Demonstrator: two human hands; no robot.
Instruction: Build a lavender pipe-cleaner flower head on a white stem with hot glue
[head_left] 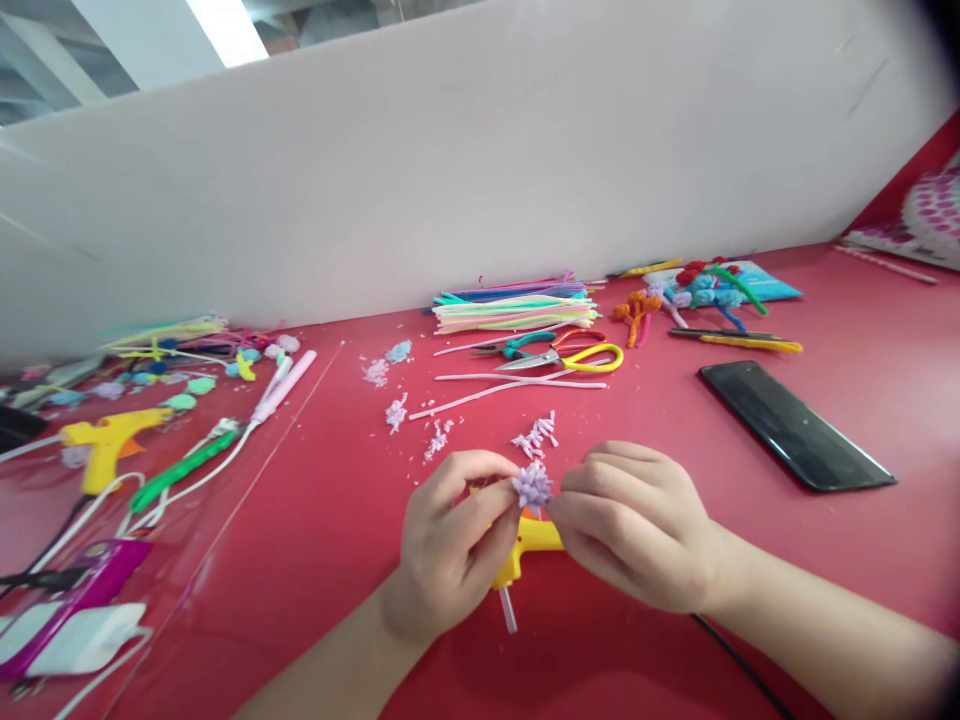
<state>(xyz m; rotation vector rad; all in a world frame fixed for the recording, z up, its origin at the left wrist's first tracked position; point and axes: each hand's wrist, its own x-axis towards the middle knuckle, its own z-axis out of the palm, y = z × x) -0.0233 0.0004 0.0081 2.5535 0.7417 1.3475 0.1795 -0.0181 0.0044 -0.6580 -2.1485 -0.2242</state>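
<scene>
My left hand [465, 535] pinches a small, spiky purple cluster of pipe-cleaner pieces [533, 485] between thumb and index finger. At the cluster's right edge, my right hand [634, 520] is closed, its fingertips touching the cluster; whatever lies between them is hidden. Directly beneath both hands lies a yellow hot glue gun [536, 537], partly covered, with a clear glue stick [508, 610] poking out toward me. Just beyond the cluster is a little heap of cut pale-pink pipe-cleaner bits [536, 436].
Scissors with yellow handles [592, 358], teal-handled pliers [529, 345] and a pipe-cleaner bundle [517, 308] lie farther back. To the right are a black phone [795, 425] and tweezers [739, 340]. Another yellow glue gun [109, 440], cables and a purple power strip [90, 600] occupy the left.
</scene>
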